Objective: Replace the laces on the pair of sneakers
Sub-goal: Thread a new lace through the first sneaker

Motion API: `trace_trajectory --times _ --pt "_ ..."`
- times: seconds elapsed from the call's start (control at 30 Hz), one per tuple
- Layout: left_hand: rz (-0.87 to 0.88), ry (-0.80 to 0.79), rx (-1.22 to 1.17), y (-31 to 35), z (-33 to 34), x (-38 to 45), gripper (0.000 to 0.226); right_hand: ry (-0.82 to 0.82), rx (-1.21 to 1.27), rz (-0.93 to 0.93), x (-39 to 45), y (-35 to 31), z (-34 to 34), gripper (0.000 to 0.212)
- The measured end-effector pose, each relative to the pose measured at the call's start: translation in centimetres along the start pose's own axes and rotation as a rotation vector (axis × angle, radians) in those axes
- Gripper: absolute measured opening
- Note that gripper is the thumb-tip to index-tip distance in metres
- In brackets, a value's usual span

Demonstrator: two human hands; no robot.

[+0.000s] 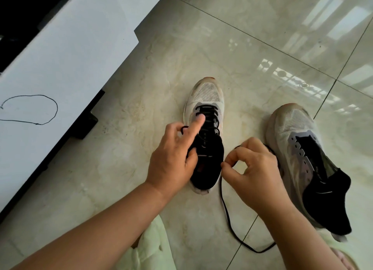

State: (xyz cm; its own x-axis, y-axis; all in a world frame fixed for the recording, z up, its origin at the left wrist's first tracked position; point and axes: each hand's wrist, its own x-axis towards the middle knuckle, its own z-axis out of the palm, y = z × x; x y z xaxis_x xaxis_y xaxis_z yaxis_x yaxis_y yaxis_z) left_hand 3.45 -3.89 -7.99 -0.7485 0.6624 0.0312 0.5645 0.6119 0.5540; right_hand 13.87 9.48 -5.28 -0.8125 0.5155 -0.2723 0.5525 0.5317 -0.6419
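Two white-and-grey sneakers with black collars stand on the tiled floor. The left sneaker (209, 100) is threaded with a black lace (210, 116). My left hand (173, 158) rests on its collar, forefinger stretched over the lacing, the other fingers curled round a loop of the lace. My right hand (254, 168) pinches the lace's other end between thumb and forefinger; that loose end (232, 229) trails down over the floor. The right sneaker (298, 140) has empty eyelets.
A white low table (66, 53) stands to the left, with another black lace (38, 110) lying on it in a loop. Its dark leg (88, 120) is close to the left sneaker. Pale green clothing (149, 247) fills the bottom edge. Glossy tiles (282, 37) stretch beyond.
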Motion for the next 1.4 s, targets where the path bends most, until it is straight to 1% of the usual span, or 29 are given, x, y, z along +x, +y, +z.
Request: trace_trajectory --times 0.07,0.17,0.23,0.3,0.33,0.4,0.47,0.57,0.67,0.73,0.8,0.87,0.97,1.1,1.23,1.3,1.4 --pt "0.130 0.082 0.114 -0.2 -0.1 0.3 0.061 -0.014 0.167 -0.006 -0.1 -0.4 -0.5 0.016" --pt "0.210 0.129 0.111 -0.1 -0.3 0.9 0.029 -0.099 0.449 -0.042 0.0 -1.3 -1.0 0.018" --pt "0.214 0.128 0.069 0.0 -0.7 1.1 0.022 -0.154 0.632 -0.044 0.1 -1.6 -0.9 0.015" --pt "0.206 0.148 0.055 0.1 -1.2 1.2 0.021 -0.098 0.767 0.072 0.4 -1.6 -0.3 0.013" --pt "0.208 0.164 0.056 0.2 -1.5 1.2 0.020 -0.038 0.769 0.143 0.5 -1.6 0.1 0.011" --pt "0.220 0.179 0.033 0.4 -2.0 1.1 0.020 0.045 0.621 0.230 1.0 -1.3 1.0 0.005" --pt "0.228 0.173 -0.019 0.9 -2.4 1.0 0.020 0.046 0.432 0.247 1.4 -0.8 1.7 0.015" --pt "0.241 0.207 -0.085 1.7 -3.3 1.1 0.019 0.065 0.256 0.238 1.9 -0.7 2.4 0.016" --pt "0.274 0.250 -0.167 2.3 -4.2 1.4 0.019 0.091 0.237 0.231 2.1 -0.4 2.7 0.019" --pt "0.275 0.230 -0.184 2.4 -4.4 1.4 0.020 0.087 0.231 0.231 2.2 -0.4 2.8 0.020" --pt "0.241 0.166 -0.146 2.2 -4.3 1.3 0.021 0.066 0.260 0.232 2.4 -0.5 2.9 0.020" --pt "0.207 0.088 -0.044 1.9 -3.9 1.2 0.026 0.048 0.315 0.241 2.4 -0.4 2.8 0.022" --pt "0.172 0.015 0.074 1.6 -3.3 1.2 0.027 0.024 0.398 0.232 2.1 0.0 2.5 0.019" --pt "0.064 -0.017 0.035 1.5 -2.7 1.1 0.034 0.011 0.380 0.200 1.5 0.3 2.0 0.013" --pt "-0.006 -0.021 0.021 1.9 -1.9 1.3 0.034 -0.010 0.298 0.135 1.1 0.5 2.0 0.008" --pt "-0.019 -0.065 0.020 2.3 -1.6 1.4 0.035 -0.074 0.275 0.116 0.8 0.7 1.7 0.018" --pt "-0.018 -0.136 0.053 2.6 -1.8 1.3 0.036 -0.220 0.210 0.087 0.5 0.8 0.5 0.032"
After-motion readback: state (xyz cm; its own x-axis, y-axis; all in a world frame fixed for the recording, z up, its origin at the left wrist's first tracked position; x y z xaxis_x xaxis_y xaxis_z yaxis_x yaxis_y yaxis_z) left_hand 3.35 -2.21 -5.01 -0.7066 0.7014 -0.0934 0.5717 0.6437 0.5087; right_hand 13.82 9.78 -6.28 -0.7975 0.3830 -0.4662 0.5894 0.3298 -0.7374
